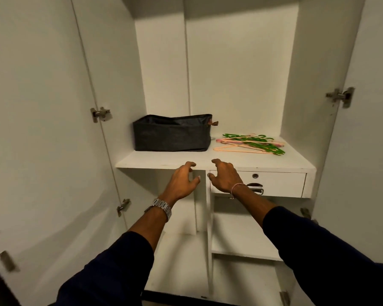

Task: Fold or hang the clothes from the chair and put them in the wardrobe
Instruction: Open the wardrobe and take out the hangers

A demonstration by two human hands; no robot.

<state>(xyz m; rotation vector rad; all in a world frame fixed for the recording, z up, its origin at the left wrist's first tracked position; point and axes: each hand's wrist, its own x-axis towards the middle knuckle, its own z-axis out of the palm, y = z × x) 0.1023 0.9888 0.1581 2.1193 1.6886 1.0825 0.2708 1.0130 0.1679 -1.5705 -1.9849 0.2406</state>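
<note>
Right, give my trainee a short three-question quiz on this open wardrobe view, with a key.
1. True or false: the dark fabric bin stands left of the pile of hangers on the shelf.
2. Which does the left hand hold? A) a hanger B) a shirt C) nothing
3. Fill in: the drawer under the shelf sits partly behind the ____ hand.

Key
1. True.
2. C: both the left hand and the right hand reach toward the shelf edge with loosely curled fingers and hold nothing.
3. Right.
</note>
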